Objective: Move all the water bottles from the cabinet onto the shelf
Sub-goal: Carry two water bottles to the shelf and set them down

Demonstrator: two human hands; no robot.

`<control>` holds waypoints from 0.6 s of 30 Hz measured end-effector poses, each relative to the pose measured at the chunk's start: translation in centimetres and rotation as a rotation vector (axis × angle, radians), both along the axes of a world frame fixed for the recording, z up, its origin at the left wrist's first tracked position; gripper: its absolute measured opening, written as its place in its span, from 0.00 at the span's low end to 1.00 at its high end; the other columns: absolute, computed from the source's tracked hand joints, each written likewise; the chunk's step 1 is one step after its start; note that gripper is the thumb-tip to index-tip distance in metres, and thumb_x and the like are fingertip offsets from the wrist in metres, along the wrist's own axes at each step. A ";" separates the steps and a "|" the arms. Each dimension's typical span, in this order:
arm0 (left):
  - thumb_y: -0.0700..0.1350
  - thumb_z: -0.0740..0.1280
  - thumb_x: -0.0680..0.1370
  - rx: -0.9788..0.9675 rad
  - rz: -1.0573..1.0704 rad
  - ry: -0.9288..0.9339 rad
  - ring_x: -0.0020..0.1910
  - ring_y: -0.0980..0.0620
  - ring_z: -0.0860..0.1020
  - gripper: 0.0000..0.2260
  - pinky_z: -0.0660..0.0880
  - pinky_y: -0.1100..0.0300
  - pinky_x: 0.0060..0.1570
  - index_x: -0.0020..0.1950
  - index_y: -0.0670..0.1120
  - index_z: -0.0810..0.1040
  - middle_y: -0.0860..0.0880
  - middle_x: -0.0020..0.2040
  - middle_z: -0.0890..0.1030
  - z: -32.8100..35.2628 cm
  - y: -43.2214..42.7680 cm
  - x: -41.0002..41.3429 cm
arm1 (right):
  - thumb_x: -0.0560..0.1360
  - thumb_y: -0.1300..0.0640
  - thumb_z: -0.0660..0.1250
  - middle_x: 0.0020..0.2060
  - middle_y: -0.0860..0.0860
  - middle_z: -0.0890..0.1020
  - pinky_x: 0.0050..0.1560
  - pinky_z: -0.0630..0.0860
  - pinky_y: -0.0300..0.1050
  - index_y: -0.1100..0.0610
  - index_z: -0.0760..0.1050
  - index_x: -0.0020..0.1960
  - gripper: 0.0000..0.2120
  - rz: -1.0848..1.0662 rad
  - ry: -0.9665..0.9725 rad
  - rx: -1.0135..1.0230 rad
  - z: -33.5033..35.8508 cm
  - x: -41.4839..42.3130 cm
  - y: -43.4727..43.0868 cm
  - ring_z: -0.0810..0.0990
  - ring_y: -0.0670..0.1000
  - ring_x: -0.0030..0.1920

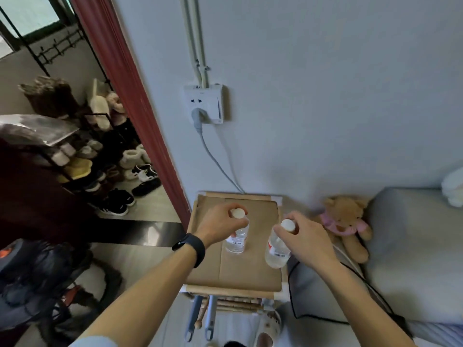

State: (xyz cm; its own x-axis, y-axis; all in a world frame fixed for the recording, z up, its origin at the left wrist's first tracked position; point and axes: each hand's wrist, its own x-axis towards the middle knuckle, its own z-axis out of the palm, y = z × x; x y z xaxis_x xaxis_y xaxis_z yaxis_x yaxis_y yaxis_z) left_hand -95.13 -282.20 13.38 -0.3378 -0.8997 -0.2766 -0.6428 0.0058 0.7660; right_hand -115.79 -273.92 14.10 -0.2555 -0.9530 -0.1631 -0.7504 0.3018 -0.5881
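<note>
Two clear water bottles with white caps are over the cardboard-covered top of a small wooden shelf [250, 274]. My left hand [220, 224] grips the left bottle [236, 240] by its neck; that bottle stands upright on the top. My right hand [309, 240] holds the right bottle [276, 251] near its cap; it tilts over the shelf's right edge, and whether its base touches the top I cannot tell. A black band sits on my left wrist.
A wall socket [204, 103] with a grey cable hangs above the shelf. A teddy bear [347, 226] lies beside a grey bed [413, 246] on the right, with black cables below. A red door frame [140, 108] and a shoe rack [100, 156] stand left.
</note>
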 end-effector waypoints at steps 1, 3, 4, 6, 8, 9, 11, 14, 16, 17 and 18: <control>0.50 0.70 0.73 -0.002 0.012 -0.010 0.31 0.58 0.82 0.08 0.76 0.68 0.35 0.52 0.56 0.80 0.53 0.37 0.83 0.1 -0.9 -0.7 | 0.74 0.42 0.67 0.37 0.41 0.77 0.35 0.67 0.40 0.44 0.71 0.45 0.07 0.017 -0.003 0.009 -0.4 -0.6 -1.2 0.73 0.39 0.38; 0.51 0.70 0.73 -0.010 0.033 -0.035 0.32 0.59 0.82 0.08 0.76 0.69 0.35 0.51 0.56 0.80 0.53 0.37 0.83 0.4 -2.5 -1.9 | 0.74 0.41 0.66 0.37 0.42 0.78 0.37 0.70 0.42 0.45 0.72 0.45 0.08 0.038 -0.024 0.014 -1.4 -1.7 -3.6 0.75 0.40 0.38; 0.51 0.70 0.73 -0.016 0.042 -0.050 0.32 0.59 0.82 0.08 0.74 0.71 0.33 0.51 0.57 0.80 0.54 0.36 0.82 0.5 -3.3 -2.4 | 0.74 0.41 0.65 0.37 0.42 0.79 0.38 0.72 0.44 0.45 0.71 0.45 0.09 0.048 -0.035 0.015 -1.9 -2.1 -4.6 0.76 0.42 0.38; 0.52 0.71 0.72 -0.025 0.051 -0.092 0.32 0.60 0.80 0.08 0.71 0.72 0.31 0.51 0.58 0.80 0.55 0.35 0.80 0.5 -4.5 -3.1 | 0.74 0.40 0.65 0.37 0.43 0.79 0.40 0.73 0.46 0.45 0.71 0.46 0.10 0.068 -0.048 0.012 -2.5 -2.6 -6.9 0.77 0.45 0.39; 0.51 0.71 0.71 -0.031 0.057 -0.115 0.33 0.59 0.77 0.08 0.71 0.68 0.33 0.50 0.59 0.80 0.55 0.34 0.78 0.4 -5.6 -3.8 | 0.74 0.39 0.65 0.38 0.42 0.78 0.41 0.74 0.47 0.44 0.71 0.48 0.10 0.064 -0.054 0.003 -2.6 -2.9 -8.8 0.77 0.48 0.41; 0.51 0.70 0.71 -0.034 0.066 -0.115 0.32 0.59 0.75 0.08 0.71 0.67 0.33 0.50 0.59 0.80 0.55 0.33 0.77 0.2 -6.2 -4.1 | 0.74 0.39 0.65 0.38 0.42 0.78 0.42 0.74 0.47 0.44 0.70 0.48 0.10 0.057 -0.053 -0.006 -2.6 -3.0 -9.6 0.77 0.48 0.41; 0.52 0.70 0.71 -0.043 0.081 -0.125 0.31 0.60 0.75 0.08 0.68 0.70 0.30 0.49 0.59 0.80 0.56 0.32 0.76 0.0 -7.4 -4.7 | 0.74 0.38 0.64 0.37 0.42 0.78 0.41 0.74 0.48 0.44 0.70 0.48 0.11 0.060 -0.018 -0.017 -2.6 -3.2 -11.0 0.77 0.49 0.41; 0.52 0.70 0.71 -0.052 0.059 -0.112 0.33 0.56 0.77 0.08 0.74 0.64 0.34 0.49 0.60 0.80 0.55 0.32 0.77 -0.5 -9.1 -5.5 | 0.75 0.38 0.62 0.37 0.43 0.79 0.41 0.73 0.48 0.45 0.69 0.49 0.12 0.070 0.025 -0.019 -2.5 -3.1 -12.5 0.77 0.51 0.41; 0.52 0.70 0.70 -0.057 0.050 -0.095 0.35 0.53 0.80 0.08 0.78 0.57 0.39 0.49 0.60 0.80 0.53 0.32 0.78 -0.8 -10.0 -6.0 | 0.75 0.36 0.60 0.37 0.44 0.79 0.40 0.73 0.48 0.45 0.69 0.49 0.13 0.059 0.038 -0.033 -2.4 -3.1 -13.3 0.77 0.52 0.40; 0.52 0.70 0.71 -0.060 0.046 -0.090 0.35 0.52 0.80 0.08 0.79 0.56 0.40 0.49 0.60 0.80 0.53 0.32 0.78 -0.9 -10.2 -6.2 | 0.75 0.35 0.59 0.37 0.44 0.79 0.40 0.73 0.48 0.46 0.69 0.49 0.14 0.051 0.048 -0.035 -2.4 -3.1 -13.6 0.77 0.52 0.40; 0.52 0.70 0.71 -0.064 0.038 -0.086 0.36 0.52 0.81 0.08 0.79 0.55 0.40 0.49 0.60 0.80 0.53 0.32 0.78 -1.1 -10.4 -6.3 | 0.75 0.34 0.59 0.38 0.44 0.79 0.40 0.74 0.48 0.45 0.69 0.50 0.15 0.050 0.060 -0.029 -2.5 -3.2 -13.9 0.78 0.52 0.41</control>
State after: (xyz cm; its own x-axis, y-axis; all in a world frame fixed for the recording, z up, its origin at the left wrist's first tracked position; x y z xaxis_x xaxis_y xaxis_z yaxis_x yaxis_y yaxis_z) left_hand -101.47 -292.59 12.32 -0.2804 -0.9282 -0.2447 -0.7071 0.0273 0.7066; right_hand -118.97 -287.80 11.65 -0.2163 -0.9689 -0.1206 -0.7982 0.2466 -0.5497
